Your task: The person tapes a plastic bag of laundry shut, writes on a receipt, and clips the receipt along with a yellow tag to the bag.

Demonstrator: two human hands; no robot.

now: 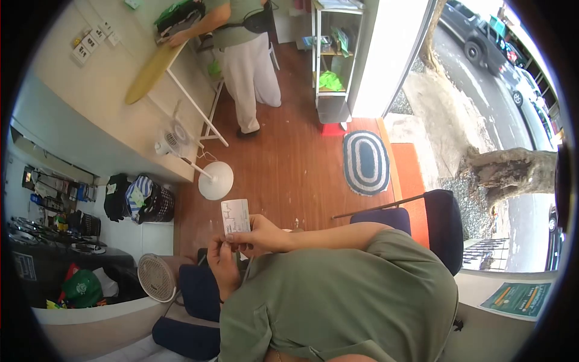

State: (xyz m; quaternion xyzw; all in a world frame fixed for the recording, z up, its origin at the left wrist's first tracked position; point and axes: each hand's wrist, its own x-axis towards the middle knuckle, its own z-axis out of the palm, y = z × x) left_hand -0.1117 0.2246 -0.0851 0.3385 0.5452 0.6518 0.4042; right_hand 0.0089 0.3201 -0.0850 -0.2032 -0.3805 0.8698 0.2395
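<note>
A small white card (pixel 236 217) with printing and handwritten-looking marks is held up in front of my body. My right hand (pixel 263 234) comes in from the right and grips the card's lower right part between thumb and fingers. Close to the card's lower left corner, my left hand (pixel 224 263) has its fingertips pinched together on the bottom edge. The fingers of both hands meet there, and part of the card's lower edge is hidden behind them.
A person (pixel 241 54) stands at an ironing board (pixel 149 75) with dark clothes. Around the floor are a white fan (pixel 215 180), a laundry basket (pixel 161 204), an oval rug (pixel 366 163), a shelf rack (pixel 333 57) and dark blue chairs (pixel 199 292).
</note>
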